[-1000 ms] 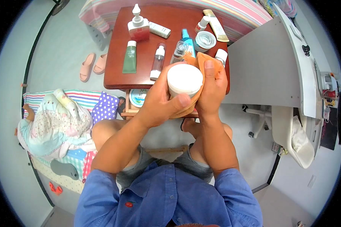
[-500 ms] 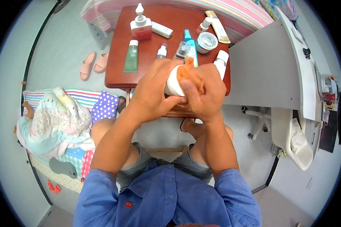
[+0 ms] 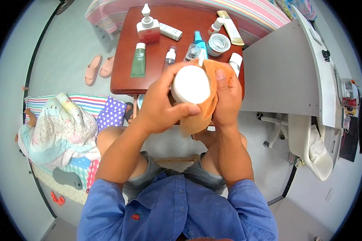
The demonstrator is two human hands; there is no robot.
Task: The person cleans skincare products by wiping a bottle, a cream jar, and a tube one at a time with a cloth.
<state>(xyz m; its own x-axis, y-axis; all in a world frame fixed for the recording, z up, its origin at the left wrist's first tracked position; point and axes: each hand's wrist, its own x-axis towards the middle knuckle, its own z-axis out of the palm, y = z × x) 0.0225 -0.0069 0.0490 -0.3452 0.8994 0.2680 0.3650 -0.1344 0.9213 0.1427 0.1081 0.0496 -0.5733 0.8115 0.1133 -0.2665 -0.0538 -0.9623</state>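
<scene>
My left hand point(image 3: 157, 104) is wrapped round the side of a round white jar point(image 3: 192, 84), its flat white top facing up at me. The fingertips are hidden behind the jar. An orange cloth point(image 3: 207, 110) lies against the jar's right side, with a loose end hanging below. My right hand point(image 3: 228, 100) grips this cloth, thumb on top, and presses it to the jar. Both hands are over the front edge of the red-brown table point(image 3: 124, 82). Just beyond them stand a small clear pump bottle point(image 3: 170, 56) and a clear-capped container point(image 3: 193, 51).
On the table are a pink pump bottle point(image 3: 149, 32), a green tube point(image 3: 138, 62), a white tube point(image 3: 170, 31), a blue spray bottle point(image 3: 198, 38), a clear-lidded jar point(image 3: 219, 44) and a gold tube point(image 3: 230, 28). A grey panel point(image 3: 277, 72) borders the table's right side.
The jar has turned so that its white top faces up. The cloth has gone from bunched over the jar to spread along its right side, and my right hand has opened out somewhat.
</scene>
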